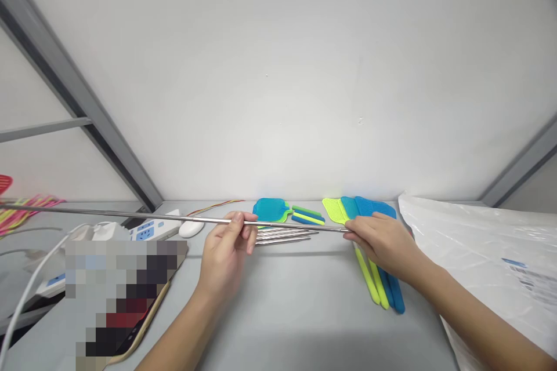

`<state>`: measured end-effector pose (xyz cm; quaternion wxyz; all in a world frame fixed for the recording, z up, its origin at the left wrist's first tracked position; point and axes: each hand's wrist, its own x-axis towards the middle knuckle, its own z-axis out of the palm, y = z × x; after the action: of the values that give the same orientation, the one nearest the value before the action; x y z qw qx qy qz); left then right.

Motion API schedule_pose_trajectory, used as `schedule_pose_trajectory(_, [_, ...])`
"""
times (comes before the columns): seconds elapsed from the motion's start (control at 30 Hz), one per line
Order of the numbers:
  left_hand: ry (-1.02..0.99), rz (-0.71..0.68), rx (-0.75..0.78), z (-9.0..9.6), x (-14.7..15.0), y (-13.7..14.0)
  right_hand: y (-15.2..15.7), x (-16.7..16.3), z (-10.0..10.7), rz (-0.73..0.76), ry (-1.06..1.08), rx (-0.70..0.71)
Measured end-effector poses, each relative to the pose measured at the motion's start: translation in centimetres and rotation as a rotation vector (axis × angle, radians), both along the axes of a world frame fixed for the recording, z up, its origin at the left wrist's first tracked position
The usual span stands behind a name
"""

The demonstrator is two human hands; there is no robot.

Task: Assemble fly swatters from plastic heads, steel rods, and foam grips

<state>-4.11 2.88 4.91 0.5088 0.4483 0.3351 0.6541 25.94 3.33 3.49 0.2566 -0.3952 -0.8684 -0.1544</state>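
A long, thin telescopic metal rod (300, 226) runs nearly level above the table, out past the left edge of view. My left hand (226, 252) pinches it near the middle between thumb and fingers. At its right end my right hand (378, 240) grips it, fingers closed. Behind and below the right hand lie fly swatters with yellow-green and blue heads (376, 207) and long handles (368, 278). A teal swatter head (270, 210) rests near the wall, beside loose green and blue handles (308, 215). Several shorter metal rods (282, 236) lie under the held one.
White plastic packaging (483, 266) covers the right side. On the left are power strips (152, 231), a white mouse (190, 228), a white cable (32, 284) and a pixelated phone-like object (143, 324). Pink and yellow strands (30, 214) lie far left, near a red piece (5, 183).
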Motion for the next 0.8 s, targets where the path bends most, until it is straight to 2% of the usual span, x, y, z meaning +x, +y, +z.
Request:
schedule_pose_trajectory(0.13, [0.017, -0.04, -0.057, -0.6, 1.0, -0.2, 0.0, -0.2, -0.1, -0.011, 0.011, 0.0])
schedule_pose_trajectory(0.3, [0.199, -0.153, -0.09, -1.4, 2.0, -0.5, -0.4, -0.5, -0.4, 0.006, -0.012, 0.006])
schedule_pose_trajectory(0.47, [0.103, -0.016, -0.054, -0.8, 1.1, 0.0, 0.1, 0.8, -0.2, -0.018, -0.022, 0.008])
schedule_pose_trajectory(0.67, [-0.068, 0.124, -0.02, 0.4, -1.3, 1.2, 1.3, 3.2, 0.6, -0.143, -0.006, 0.024])
schedule_pose_trajectory(0.8, [-0.073, 0.179, -0.006, 0.5, -2.0, 1.7, 1.8, 3.7, 0.5, -0.174, -0.009, 0.047])
